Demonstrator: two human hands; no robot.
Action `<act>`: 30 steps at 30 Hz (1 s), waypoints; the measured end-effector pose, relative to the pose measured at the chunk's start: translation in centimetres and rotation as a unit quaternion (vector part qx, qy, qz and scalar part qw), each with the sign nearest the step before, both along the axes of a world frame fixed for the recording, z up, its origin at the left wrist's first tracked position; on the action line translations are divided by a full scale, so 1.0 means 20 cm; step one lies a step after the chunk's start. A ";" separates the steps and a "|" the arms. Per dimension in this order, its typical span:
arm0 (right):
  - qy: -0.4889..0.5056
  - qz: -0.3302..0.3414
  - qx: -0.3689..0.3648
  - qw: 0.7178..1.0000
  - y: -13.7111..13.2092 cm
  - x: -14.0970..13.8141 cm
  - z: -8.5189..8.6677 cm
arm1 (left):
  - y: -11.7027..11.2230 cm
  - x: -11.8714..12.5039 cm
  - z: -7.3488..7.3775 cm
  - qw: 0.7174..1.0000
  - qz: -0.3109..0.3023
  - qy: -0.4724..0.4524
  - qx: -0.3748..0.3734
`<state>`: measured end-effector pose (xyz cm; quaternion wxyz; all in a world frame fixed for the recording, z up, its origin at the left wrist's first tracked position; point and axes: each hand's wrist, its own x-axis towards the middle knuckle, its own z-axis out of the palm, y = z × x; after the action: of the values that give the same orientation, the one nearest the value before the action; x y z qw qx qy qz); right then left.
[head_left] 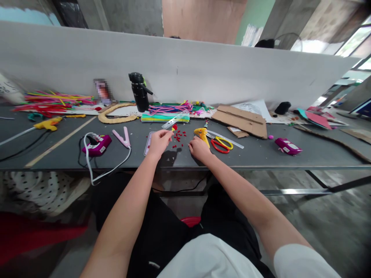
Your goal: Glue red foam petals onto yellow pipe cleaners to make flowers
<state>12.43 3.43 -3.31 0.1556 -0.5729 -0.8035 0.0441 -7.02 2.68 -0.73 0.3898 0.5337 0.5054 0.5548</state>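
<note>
My left hand [160, 143] is closed in a pinch on a small red and yellow piece [174, 127], held just above the table. The piece is too small to name exactly. Below it, several small red bits [179, 138] lie scattered on the dark surface. Curled fingers of my right hand [199, 148] grip a yellow glue gun [200, 132], whose handle is partly hidden. Right beside this hand lie scissors [222, 145] with red and yellow handles. A phone-like flat thing [147, 144] with a pale rim is partly covered by my left hand.
A black bottle [139, 92] stands by the white partition [185, 65]. Bundles of pipe cleaners [165, 117] and cardboard [240, 119] line the back. Leftward are a purple power strip [98, 145], a pink hair iron [124, 137] with white cord, and another glue gun [48, 124].
</note>
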 end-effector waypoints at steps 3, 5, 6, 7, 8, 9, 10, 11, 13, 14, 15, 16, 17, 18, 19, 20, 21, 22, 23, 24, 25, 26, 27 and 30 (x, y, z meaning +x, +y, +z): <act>0.051 -0.001 0.011 0.999 -0.01 0.01 -0.02 | 0.01 0.00 -0.01 1.000 -0.005 0.010 0.001; 0.101 0.000 0.023 0.995 -0.02 0.02 -0.02 | 0.01 0.01 -0.03 1.000 -0.009 0.020 -0.001; 0.131 0.002 0.029 0.991 -0.03 0.01 -0.03 | 0.02 0.01 -0.04 1.000 -0.011 0.026 -0.002; 0.163 0.003 0.034 0.986 -0.03 0.01 -0.03 | 0.02 0.02 -0.05 0.999 -0.012 0.034 -0.002; 0.198 0.003 0.038 0.979 -0.03 0.00 -0.03 | 0.02 0.03 -0.06 0.999 -0.013 0.043 -0.001; 0.235 0.001 0.039 0.971 -0.03 -0.02 -0.03 | 0.02 0.05 -0.08 0.998 -0.012 0.054 0.001; 0.273 -0.003 0.039 0.961 -0.03 -0.04 -0.04 | 0.02 0.06 -0.09 0.998 -0.012 0.066 0.005; 0.310 -0.010 0.037 0.950 -0.03 -0.06 -0.04 | 0.02 0.07 -0.10 0.997 -0.014 0.078 0.009; 0.379 -0.025 0.030 0.925 -0.02 -0.12 -0.06 | 0.02 0.10 -0.12 0.994 -0.020 0.102 0.018; 0.409 -0.031 0.025 0.912 -0.02 -0.14 -0.07 | 0.02 0.11 -0.12 0.993 -0.023 0.113 0.023; 0.437 -0.038 0.021 0.898 -0.02 -0.17 -0.07 | 0.01 0.12 -0.13 0.992 -0.024 0.122 0.027; 0.462 -0.044 0.016 0.886 -0.02 -0.19 -0.08 | 0.01 0.13 -0.13 0.991 -0.024 0.131 0.031; 0.485 -0.049 0.012 0.873 -0.02 -0.21 -0.09 | 0.01 0.13 -0.13 0.989 -0.023 0.139 0.034; 0.505 -0.053 0.008 0.861 -0.02 -0.22 -0.09 | 0.00 0.14 -0.13 0.988 -0.021 0.147 0.036; 0.523 -0.056 0.004 0.850 -0.03 -0.24 -0.09 | 0.00 0.14 -0.13 0.987 -0.019 0.154 0.037; 0.539 -0.058 0.001 0.840 -0.03 -0.24 -0.09 | 0.00 0.14 -0.13 0.986 -0.018 0.160 0.038; 0.552 -0.061 -0.002 0.831 -0.04 -0.25 -0.09 | 0.00 0.14 -0.13 0.985 -0.017 0.166 0.039; 0.564 -0.063 -0.006 0.823 -0.04 -0.25 -0.09 | 0.00 0.14 -0.13 0.984 -0.016 0.171 0.039; 0.574 -0.064 -0.010 0.816 -0.05 -0.25 -0.08 | 0.01 0.14 -0.13 0.983 -0.014 0.176 0.040; 0.583 -0.065 -0.014 0.809 -0.05 -0.25 -0.08 | 0.01 0.14 -0.13 0.982 -0.012 0.181 0.041; 0.592 -0.065 -0.020 0.803 -0.05 -0.25 -0.08 | 0.01 0.14 -0.13 0.982 -0.010 0.186 0.043; 0.601 -0.065 -0.027 0.796 -0.05 -0.25 -0.07 | 0.01 0.14 -0.13 0.981 -0.008 0.191 0.045; 0.609 -0.063 -0.036 0.790 -0.05 -0.24 -0.07 | 0.01 0.14 -0.14 0.980 -0.006 0.195 0.047; 0.635 -0.055 -0.074 0.767 -0.05 -0.24 -0.07 | 0.01 0.14 -0.14 0.978 -0.003 0.203 0.052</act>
<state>7.65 2.46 -4.70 0.5894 -0.4674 -0.4826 0.4486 -4.14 2.98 -3.55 0.2522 0.6561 0.5429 0.4595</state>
